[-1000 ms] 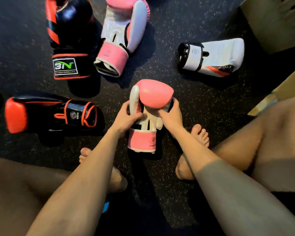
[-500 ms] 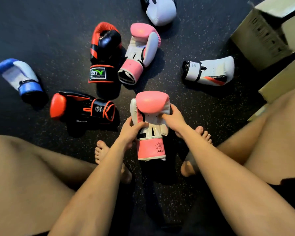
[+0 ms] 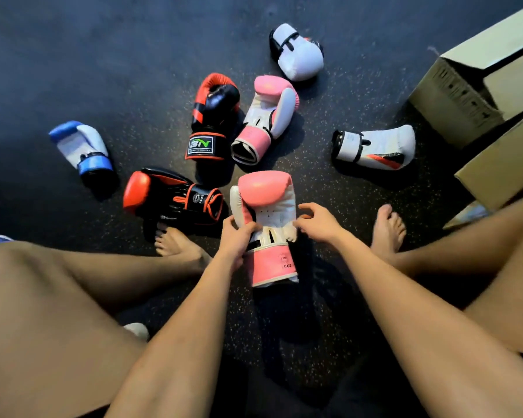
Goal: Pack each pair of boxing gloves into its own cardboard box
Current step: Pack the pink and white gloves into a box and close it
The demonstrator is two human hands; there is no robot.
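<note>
Beside right hand (image 3: 318, 222), left hand (image 3: 235, 238) grips pink glove (image 3: 266, 190).

A single wide-angle view is taken from a camera worn on the head, pointed forward and steeply down at the floor (image 3: 103, 40). Forearms (image 3: 194, 327) and bare legs (image 3: 43, 312) are caught close to the lens along the near edge; the left hand (image 3: 234, 239), the pink glove (image 3: 266, 194) it grips and the right hand (image 3: 317, 223) are framed at centre. Cardboard boxes (image 3: 465, 95) are cropped at the far right.

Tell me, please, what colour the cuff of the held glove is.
Pink; the glove's cuff shows best in the head view.
</note>
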